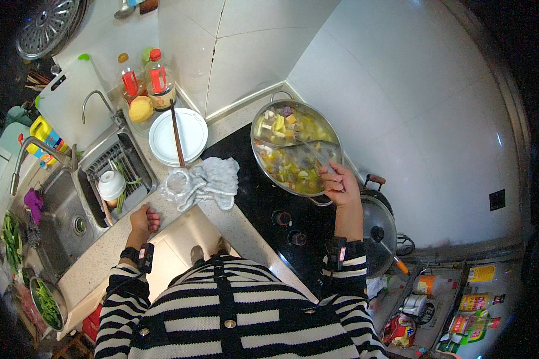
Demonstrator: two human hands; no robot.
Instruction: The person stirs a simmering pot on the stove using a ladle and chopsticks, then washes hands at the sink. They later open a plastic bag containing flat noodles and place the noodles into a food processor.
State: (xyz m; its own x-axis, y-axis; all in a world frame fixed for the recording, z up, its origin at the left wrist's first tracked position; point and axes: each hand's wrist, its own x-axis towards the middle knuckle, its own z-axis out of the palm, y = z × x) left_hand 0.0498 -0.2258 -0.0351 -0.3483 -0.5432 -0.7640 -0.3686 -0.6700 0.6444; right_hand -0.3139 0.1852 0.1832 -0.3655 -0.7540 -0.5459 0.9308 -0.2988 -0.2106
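My right hand [340,184] is closed around the end of a pale, shiny utensil [319,157]. It slants into a steel divided hot pot [255,152], and its far end is blurred by the soup, so its exact kind is unclear. A curved wall splits the pot. Both sides hold yellowish broth with chopped pieces, and the far side has mushroom-like and orange chunks. At the counter's edge, left of my body, my left hand [145,220] has its fingers curled in, with nothing visible in them. The nearest things to it are the sink and a grey cloth [212,182].
A black cooktop [239,146] with two knobs lies under the pot. Chopsticks [176,134] rest across white plates [191,134]. Two red-capped bottles and a double sink [57,209] are at left. A lidded pan [374,224] with an orange-tipped handle stands at right, above packed shelves.
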